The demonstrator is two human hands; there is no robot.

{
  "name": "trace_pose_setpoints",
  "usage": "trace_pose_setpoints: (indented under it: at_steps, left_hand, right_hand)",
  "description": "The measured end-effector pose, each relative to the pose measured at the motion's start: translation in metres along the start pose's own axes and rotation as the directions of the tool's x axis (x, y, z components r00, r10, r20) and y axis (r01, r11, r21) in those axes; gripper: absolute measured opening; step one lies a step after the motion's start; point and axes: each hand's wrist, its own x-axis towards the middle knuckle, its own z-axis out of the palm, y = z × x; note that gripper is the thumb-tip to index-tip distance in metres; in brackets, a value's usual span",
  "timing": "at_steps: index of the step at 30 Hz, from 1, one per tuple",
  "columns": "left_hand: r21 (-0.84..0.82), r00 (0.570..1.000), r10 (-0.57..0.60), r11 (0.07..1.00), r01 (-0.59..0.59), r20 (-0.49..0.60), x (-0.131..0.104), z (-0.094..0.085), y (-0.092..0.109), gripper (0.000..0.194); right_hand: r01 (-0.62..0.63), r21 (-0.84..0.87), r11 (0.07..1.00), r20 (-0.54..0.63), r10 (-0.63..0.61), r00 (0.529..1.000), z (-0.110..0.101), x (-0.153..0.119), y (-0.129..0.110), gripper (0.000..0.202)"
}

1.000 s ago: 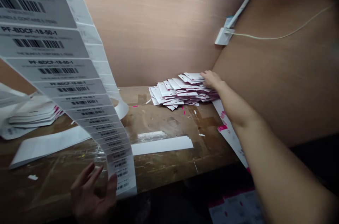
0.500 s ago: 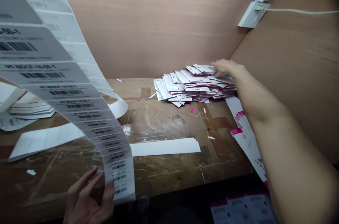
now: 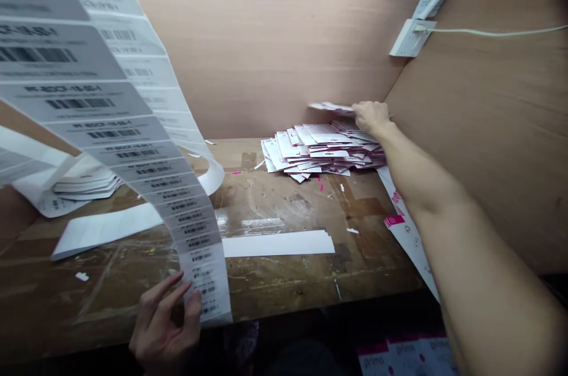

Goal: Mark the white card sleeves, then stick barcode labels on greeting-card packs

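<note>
A long strip of barcode labels (image 3: 171, 189) hangs in a loop from the upper left down to the table's front edge. My left hand (image 3: 166, 323) is at its lower end, the thumb over the strip's left edge and the fingers curled close by. At the back right, my right hand (image 3: 371, 117) grips a few flat white packets (image 3: 331, 107), raised just above a loose pile of packets (image 3: 310, 148). Pink edges and hang slots show on the pile. My right fingertips are partly hidden behind the hand.
A folded white strip (image 3: 279, 244) lies mid-table, another (image 3: 106, 228) to the left. A small stack of white cards (image 3: 86, 180) sits at the far left. Pink-and-white printed cards (image 3: 410, 234) lie under my right forearm. A power socket (image 3: 412, 37) with a cable is on the right wall.
My right hand has lifted a few packets off the top of the pile. The left hand stays at the label strip. The whole view has shifted slightly.
</note>
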Motion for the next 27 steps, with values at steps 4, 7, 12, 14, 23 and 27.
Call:
trace_pose_setpoints:
  at_steps: [4,7,12,14,23,27]
  left_hand:
    - [0.027,0.971,0.217,0.976,-0.216,-0.094,0.017,-0.005,0.038,0.021]
    - [-0.147,0.965,0.262,0.954,-0.261,-0.013,0.039,0.005,0.087,0.031]
    - [-0.505,0.901,0.031,0.836,0.213,0.432,0.078,0.055,0.13,0.087]
    - [-0.576,0.821,0.029,0.726,0.375,0.571,0.083,0.075,0.129,0.108]
    - [-0.6,0.738,0.002,0.583,0.548,0.675,0.045,0.108,0.126,0.078]
    - [-0.564,0.681,0.038,0.594,0.573,0.731,0.049,0.094,0.14,0.064]
  right_hand:
    - [0.034,0.367,0.929,-0.34,0.1,0.935,-0.06,-0.054,-0.02,0.037]
    - [0.258,0.773,0.58,-0.414,0.152,0.898,-0.09,-0.127,-0.037,0.036]
    - [0.13,0.991,-0.037,-0.132,-0.053,0.99,-0.074,-0.257,-0.09,0.025]
    - [0.025,0.99,-0.136,-0.046,-0.155,0.987,-0.053,-0.291,-0.113,0.024]
    - [-0.052,0.958,-0.282,0.088,0.12,0.989,0.023,-0.353,-0.175,0.046]
    - [0.008,0.918,-0.397,0.12,0.298,0.947,0.024,-0.358,-0.194,0.032]
